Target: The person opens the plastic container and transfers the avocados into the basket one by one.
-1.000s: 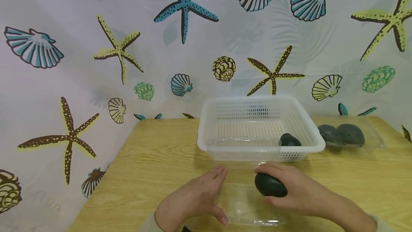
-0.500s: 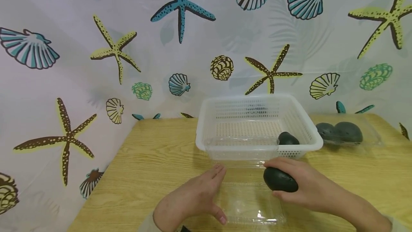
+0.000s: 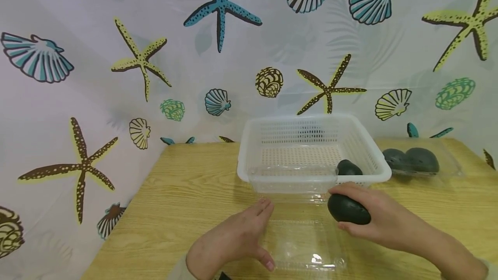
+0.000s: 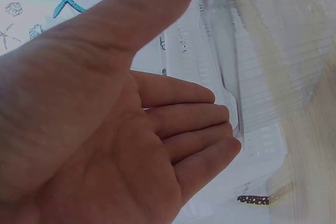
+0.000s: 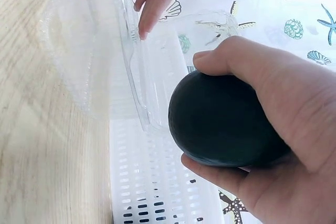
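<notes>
My right hand (image 3: 391, 219) grips a dark green avocado (image 3: 348, 209), thumb on one side and fingers on the other, held above the right edge of a clear plastic clamshell box (image 3: 301, 245). The box lies open on the table, its clear lid (image 3: 292, 181) leaning up at the back against a white basket. At the box's left edge is my left hand (image 3: 235, 239), fingers straight and thumb spread, holding nothing. In the left wrist view its fingertips (image 4: 220, 114) are close to the clear plastic; contact is hard to tell.
The white slatted basket (image 3: 249, 159) stands behind the box, with a dark avocado (image 3: 349, 167) in its right front corner. Farther right, another clear box (image 3: 447, 157) contains two dark rounded fruits (image 3: 421, 160). A shell-patterned cloth (image 3: 186, 68) hangs behind the wooden table (image 3: 175, 193).
My right hand has moved right and slightly away with the avocado, from above the middle of the box to its right edge. The left hand has stayed in place.
</notes>
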Motion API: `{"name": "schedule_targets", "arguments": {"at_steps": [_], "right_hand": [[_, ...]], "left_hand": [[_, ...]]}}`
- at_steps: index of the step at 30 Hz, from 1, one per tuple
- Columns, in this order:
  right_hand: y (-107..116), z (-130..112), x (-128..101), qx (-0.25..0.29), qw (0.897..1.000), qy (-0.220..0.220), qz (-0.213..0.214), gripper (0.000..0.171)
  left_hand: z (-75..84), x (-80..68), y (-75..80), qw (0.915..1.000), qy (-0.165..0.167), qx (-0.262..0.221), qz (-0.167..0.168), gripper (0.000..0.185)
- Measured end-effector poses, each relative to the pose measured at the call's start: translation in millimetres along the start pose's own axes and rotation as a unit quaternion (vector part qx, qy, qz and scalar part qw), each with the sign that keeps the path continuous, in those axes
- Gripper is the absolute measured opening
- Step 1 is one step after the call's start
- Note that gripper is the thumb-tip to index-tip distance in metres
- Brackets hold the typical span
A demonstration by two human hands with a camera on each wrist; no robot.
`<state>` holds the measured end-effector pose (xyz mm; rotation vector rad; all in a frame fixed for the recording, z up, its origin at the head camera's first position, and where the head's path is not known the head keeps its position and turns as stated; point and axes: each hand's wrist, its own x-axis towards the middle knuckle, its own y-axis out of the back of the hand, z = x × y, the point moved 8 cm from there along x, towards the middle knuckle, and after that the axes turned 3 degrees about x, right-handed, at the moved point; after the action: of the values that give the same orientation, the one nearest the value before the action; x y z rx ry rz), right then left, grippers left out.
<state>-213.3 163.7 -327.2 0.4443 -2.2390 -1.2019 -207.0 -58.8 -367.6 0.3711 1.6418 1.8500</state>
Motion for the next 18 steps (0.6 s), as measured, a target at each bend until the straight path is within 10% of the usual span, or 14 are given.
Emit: {"name": "schedule_targets", "arguments": {"at_steps": [18], "right_hand": [[17,1,-3,-0.017,0.999,0.004,0.032,0.061]], "left_hand": [[-0.7,-0.2,-0.3,0.9999,0.01,-0.008,-0.008,0.123]]}}
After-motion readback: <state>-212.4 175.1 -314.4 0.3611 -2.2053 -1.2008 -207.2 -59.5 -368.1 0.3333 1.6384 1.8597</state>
